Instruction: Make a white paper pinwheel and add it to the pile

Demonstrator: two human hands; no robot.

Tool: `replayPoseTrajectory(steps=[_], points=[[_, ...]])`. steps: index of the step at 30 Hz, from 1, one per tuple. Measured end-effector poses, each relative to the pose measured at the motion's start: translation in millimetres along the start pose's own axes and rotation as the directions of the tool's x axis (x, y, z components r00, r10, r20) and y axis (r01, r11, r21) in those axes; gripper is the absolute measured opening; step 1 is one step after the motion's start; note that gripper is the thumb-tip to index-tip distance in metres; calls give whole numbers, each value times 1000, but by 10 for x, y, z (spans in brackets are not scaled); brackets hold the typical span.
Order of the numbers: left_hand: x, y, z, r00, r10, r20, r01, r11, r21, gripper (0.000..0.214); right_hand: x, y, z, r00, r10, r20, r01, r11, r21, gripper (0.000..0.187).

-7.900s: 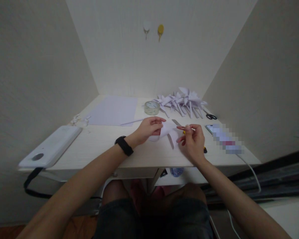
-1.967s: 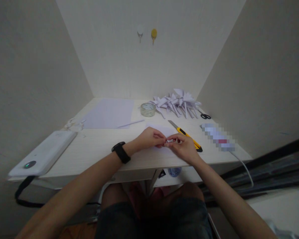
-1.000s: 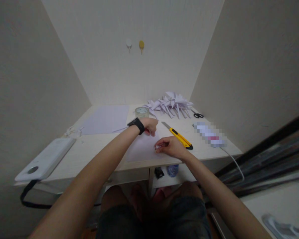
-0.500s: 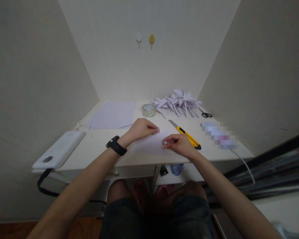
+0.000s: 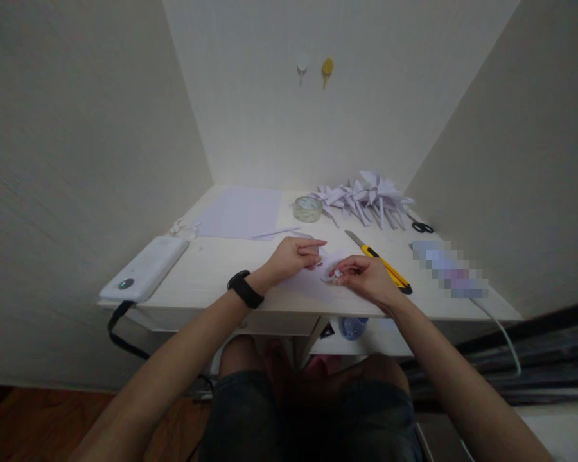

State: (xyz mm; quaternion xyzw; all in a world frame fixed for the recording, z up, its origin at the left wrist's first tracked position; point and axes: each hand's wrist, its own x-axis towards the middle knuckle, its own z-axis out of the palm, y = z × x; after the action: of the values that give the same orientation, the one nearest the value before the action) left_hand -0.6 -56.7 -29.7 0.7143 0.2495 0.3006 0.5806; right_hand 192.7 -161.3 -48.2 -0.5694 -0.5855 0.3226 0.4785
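A sheet of white paper [image 5: 311, 282] lies near the desk's front edge beneath my hands. My left hand [image 5: 293, 258], with a black watch on the wrist, reaches over it from the left; its index finger extends while thumb and fingertips close around an edge of the paper. To its right, my right hand [image 5: 366, 277] pinches a small bunched white part of the paper between thumb and fingers. Whether that part is joined to the sheet is hard to see. A yellow utility knife [image 5: 385, 266] with its blade out lies just beyond my right hand.
Behind stand a roll of clear tape [image 5: 308, 210] and a pile of paper pinwheels [image 5: 366, 196]. A larger paper sheet [image 5: 241, 208], a thin paper stick [image 5: 275, 231], a white device [image 5: 147, 266], black scissors [image 5: 422, 227] and a blurred-out item [image 5: 447, 268] are also on the desk.
My head view has turned left, so the desk appears farther right. My left hand has come closer to my right one, its index finger now stretched out. The right hand keeps its pinch.
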Motion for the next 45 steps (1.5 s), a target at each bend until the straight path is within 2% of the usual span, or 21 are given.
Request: replayPoseTrajectory(steps=[7,11,17,22,26,33,38,45], points=[[-37,12,3,999,2,37,-1,1000,-22,52,94,-47,105,1000,10,-9,-9,993,120,34],[-34,0,-1,998,-6,59,9,999,-54,53,101,-48,93,999,9,-32,-5,992,125,34],[-27,-16,2,997,-11,77,18,996,-82,55,80,-70,106,1000,28,8,-29,989,146,32],[-28,-32,2,996,-8,88,16,996,-87,56,74,-77,121,1000,22,-6,-21,996,89,32],[-21,-51,-4,997,14,82,-10,999,-51,57,81,-74,125,999,33,-24,-31,999,44,33],[-22,-12,-4,994,82,72,-89,990,112,57,89,-74,153,997,24,-67,-24,1000,-1,31],[-24,2,14,993,116,27,-119,978,172,55,84,-74,210,991,-7,-134,-8,994,-112,31],[6,-79,18,991,137,-9,-135,984,120,55,96,-65,299,983,17,-180,-14,1000,19,42]])
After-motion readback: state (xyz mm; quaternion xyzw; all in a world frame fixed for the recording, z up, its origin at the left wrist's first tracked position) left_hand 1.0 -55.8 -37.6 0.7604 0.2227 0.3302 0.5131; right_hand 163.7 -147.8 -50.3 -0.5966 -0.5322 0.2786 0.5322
